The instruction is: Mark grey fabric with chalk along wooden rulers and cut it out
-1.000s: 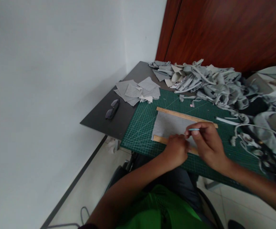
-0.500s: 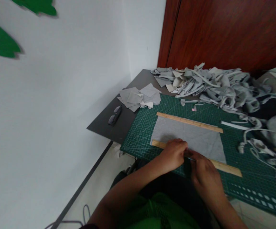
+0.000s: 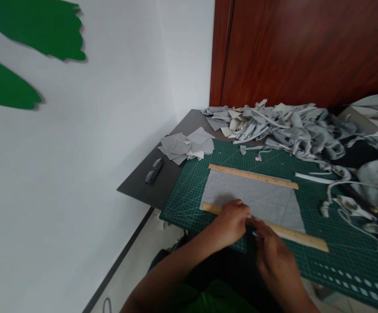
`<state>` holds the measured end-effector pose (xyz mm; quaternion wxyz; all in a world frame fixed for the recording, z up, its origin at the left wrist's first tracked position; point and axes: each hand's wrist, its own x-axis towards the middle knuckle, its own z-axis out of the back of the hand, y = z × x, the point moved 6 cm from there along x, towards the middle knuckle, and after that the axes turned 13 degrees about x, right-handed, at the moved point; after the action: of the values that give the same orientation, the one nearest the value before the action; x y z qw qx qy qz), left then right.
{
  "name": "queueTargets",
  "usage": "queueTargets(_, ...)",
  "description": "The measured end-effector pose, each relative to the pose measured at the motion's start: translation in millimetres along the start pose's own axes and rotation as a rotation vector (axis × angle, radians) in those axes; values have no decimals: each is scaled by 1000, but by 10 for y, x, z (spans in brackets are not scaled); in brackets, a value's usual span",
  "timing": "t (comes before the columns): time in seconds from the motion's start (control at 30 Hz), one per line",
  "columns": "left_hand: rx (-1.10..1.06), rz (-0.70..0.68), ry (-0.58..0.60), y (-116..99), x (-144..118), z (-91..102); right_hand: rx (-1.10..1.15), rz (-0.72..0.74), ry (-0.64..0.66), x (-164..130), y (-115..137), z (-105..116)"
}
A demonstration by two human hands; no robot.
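A rectangle of grey fabric (image 3: 270, 202) lies flat on the green cutting mat (image 3: 184, 195). One wooden ruler (image 3: 254, 176) rests along its far edge, and a second wooden ruler (image 3: 301, 235) along its near edge. My left hand (image 3: 232, 221) is closed over the near ruler, its fingertips meeting those of my right hand. Just to the right, my right hand (image 3: 275, 252) is also closed at the ruler. A small pale, shiny bit shows at its fingers; what either hand pinches is too hidden to name.
Sunglasses (image 3: 154, 171) and grey fabric pieces (image 3: 189, 145) lie on the dark board (image 3: 133, 187) at left. A big heap of grey fabric scraps (image 3: 293, 126) spreads along the back and right. White cord (image 3: 312, 178) lies right of the fabric. A white wall (image 3: 110, 121) borders the left.
The view has tilted up slightly, so everything sits lower in the picture. Both hands stay together at the near ruler, with little change in their grip.
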<state>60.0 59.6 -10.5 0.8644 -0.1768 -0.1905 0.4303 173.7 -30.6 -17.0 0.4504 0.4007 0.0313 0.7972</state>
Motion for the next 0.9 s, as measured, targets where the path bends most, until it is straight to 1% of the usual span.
queueTargets(0.1,42,18,39,-32,4,30,-12,-28,18,-10,-19,-31)
queueTargets(0.2,129,-7,93,-88,48,90,-47,-2,-7,8,10,-38)
queueTargets(0.33,261,-109,299,-127,248,159,-102,31,-43,37,47,-52)
queueTargets(0.37,291,-117,341,-116,329,184,-113,35,-53,41,49,-55)
queueTargets(0.4,329,-117,350,-100,424,221,-122,40,-62,43,51,-58)
queueTargets(0.43,377,-100,312,-77,533,273,-127,46,-66,45,50,-64)
queueTargets(0.5,465,-84,161,-46,748,372,-126,55,-73,46,47,-74)
queueTargets(0.57,500,-80,44,-7,907,383,-114,55,-84,43,41,-80)
queueTargets(0.6,504,-63,29,36,962,345,-110,55,-92,39,38,-81)
queueTargets(0.67,505,-20,58,151,1020,216,-108,53,-99,26,28,-86)
queueTargets(0.77,491,-22,76,285,1014,39,-103,50,-87,-23,-19,-102)
queueTargets(0.83,485,-39,43,327,983,-16,-106,60,-62,-77,-69,-124)
queueTargets(0.9,493,-50,0,331,952,-29,-118,77,-18,-140,-121,-159)
